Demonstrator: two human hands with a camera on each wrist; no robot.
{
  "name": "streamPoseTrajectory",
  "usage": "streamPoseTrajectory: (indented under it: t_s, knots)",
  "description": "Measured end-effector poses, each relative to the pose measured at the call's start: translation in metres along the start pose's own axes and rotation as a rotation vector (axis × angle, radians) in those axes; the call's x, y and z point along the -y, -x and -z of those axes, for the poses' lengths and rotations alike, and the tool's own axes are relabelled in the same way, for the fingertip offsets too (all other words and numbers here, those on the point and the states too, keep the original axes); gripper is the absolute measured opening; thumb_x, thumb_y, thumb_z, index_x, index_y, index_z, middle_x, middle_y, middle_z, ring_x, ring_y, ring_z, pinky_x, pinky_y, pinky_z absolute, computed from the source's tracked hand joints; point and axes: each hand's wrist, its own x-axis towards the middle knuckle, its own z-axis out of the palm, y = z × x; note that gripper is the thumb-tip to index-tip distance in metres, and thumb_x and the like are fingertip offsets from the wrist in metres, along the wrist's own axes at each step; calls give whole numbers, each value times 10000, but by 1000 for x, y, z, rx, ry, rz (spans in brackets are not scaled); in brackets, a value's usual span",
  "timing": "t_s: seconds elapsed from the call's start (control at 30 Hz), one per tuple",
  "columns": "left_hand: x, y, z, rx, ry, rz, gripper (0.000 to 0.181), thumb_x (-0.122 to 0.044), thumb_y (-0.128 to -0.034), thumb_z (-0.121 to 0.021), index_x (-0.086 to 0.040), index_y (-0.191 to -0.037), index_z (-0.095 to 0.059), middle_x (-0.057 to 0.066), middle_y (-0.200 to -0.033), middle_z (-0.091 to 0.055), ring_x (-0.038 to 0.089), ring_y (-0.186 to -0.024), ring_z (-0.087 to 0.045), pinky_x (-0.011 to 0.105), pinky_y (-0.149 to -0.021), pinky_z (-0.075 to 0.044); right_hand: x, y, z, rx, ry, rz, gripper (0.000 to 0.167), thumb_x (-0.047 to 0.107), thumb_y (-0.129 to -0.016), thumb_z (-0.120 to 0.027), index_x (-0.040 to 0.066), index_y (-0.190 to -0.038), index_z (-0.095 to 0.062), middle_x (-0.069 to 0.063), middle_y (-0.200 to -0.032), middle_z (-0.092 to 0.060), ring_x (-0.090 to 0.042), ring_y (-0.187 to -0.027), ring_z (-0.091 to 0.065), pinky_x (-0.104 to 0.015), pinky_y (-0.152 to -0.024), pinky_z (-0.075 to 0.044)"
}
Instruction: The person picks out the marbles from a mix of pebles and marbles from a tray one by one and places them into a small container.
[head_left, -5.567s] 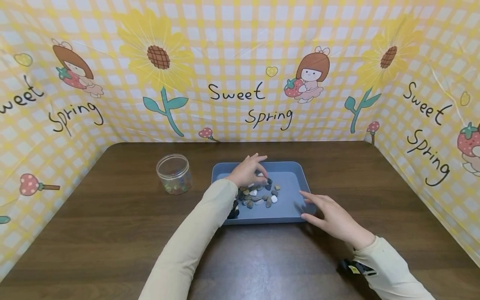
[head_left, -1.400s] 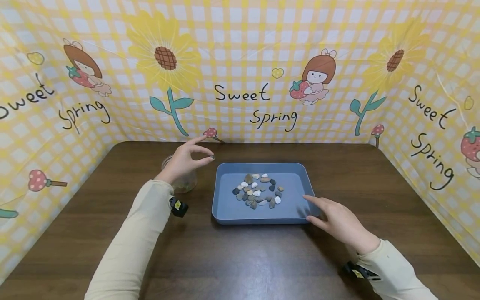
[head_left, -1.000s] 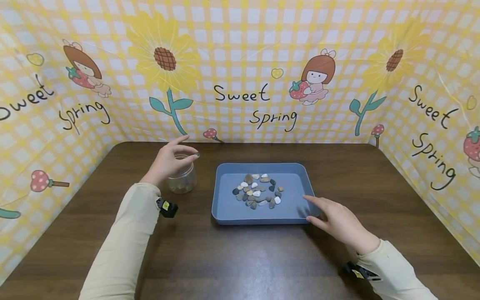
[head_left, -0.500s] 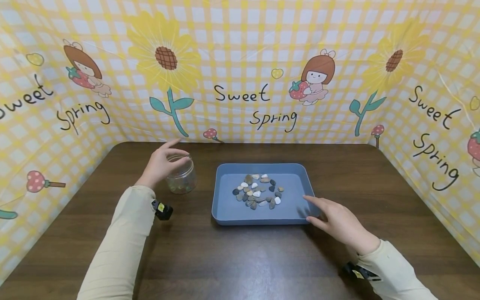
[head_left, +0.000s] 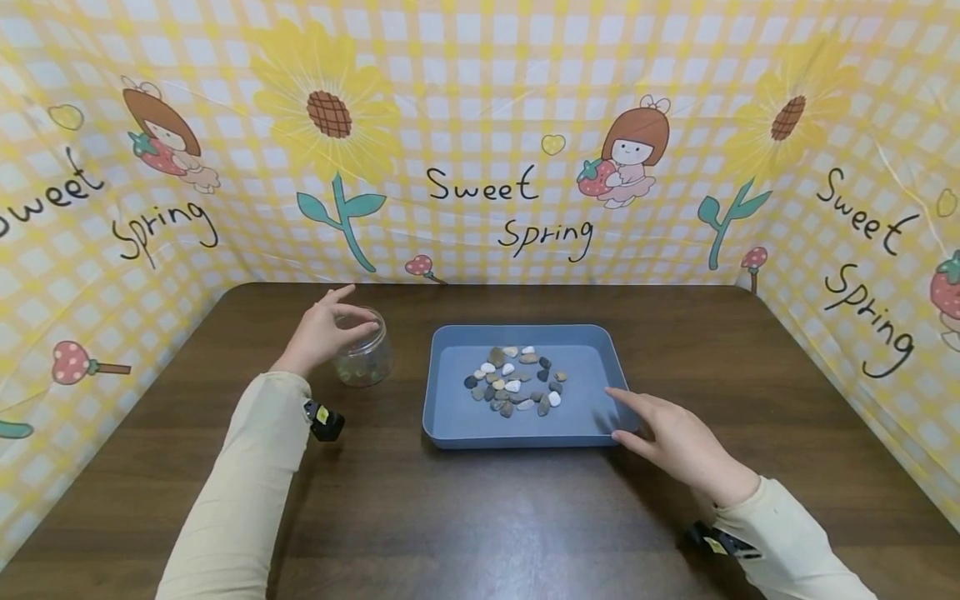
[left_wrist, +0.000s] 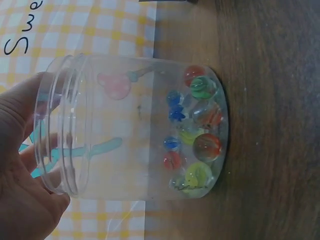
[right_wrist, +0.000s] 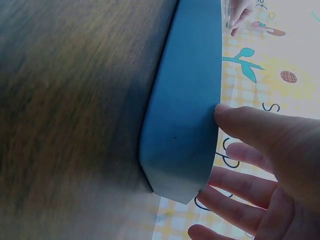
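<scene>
Over the mouth of a clear plastic jar (head_left: 363, 363), my left hand (head_left: 318, 335) hovers with thumb and fingers spread at the rim. No marble shows between those fingers, though the far fingertips are partly hidden. Several glass marbles (left_wrist: 207, 147) in red, green, yellow and blue lie at the jar's bottom. A blue-grey tray (head_left: 592, 358) stands to the right, holding several pebbles (head_left: 513, 387) in white, grey, black and tan. At the tray's right side, my right hand (head_left: 678, 437) rests with its thumb and index fingertip against the rim, fingers loosely extended.
Both things stand on a dark brown wooden table (head_left: 465, 525). A yellow checked cloth (head_left: 480, 100) with flowers and lettering hangs behind the table and along both sides. A small black wrist camera (head_left: 327, 422) sits on the left wrist.
From over the tray, my left hand has moved left to the jar's mouth, with a small marble pinched in its fingertips on the way. That marble no longer shows there. The right hand stays put.
</scene>
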Motion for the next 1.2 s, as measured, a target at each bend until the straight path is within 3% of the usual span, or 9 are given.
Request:
streamPoseTrajectory:
  t_s: [0.67,0.93,1.2]
  knots:
    - [2,0,-2,-9,-28,-17,289,-221,-889,-634,-11,-1082,-677,181,-1543,-220,437,-1436,-48,588,-1151,22,1,0,1,9,-8,2,561,237,-824,-706,77,-1326,-514,-145,-1246,-620,-291,-1090,-624,-453,-866,-514]
    - [-4,5,2,-69,-8,-27,316,-268,-911,-601,-35,-1115,-660,173,-1534,-247,435,-1404,-197,607,-1108,-200,2,0,1,6,-2,3,560,241,-823,-708,79,-1324,-517,-143,-1238,-625,-288,-1080,-629,-449,-862,-516]
    - [-18,10,6,-144,22,-106,342,-267,-910,-603,-49,-1173,-622,181,-1494,-322,401,-1393,-248,592,-1091,-251,1,-1,2,25,-9,21,520,230,-829,-700,72,-1299,-543,-136,-1235,-627,-282,-1093,-623,-446,-876,-512]
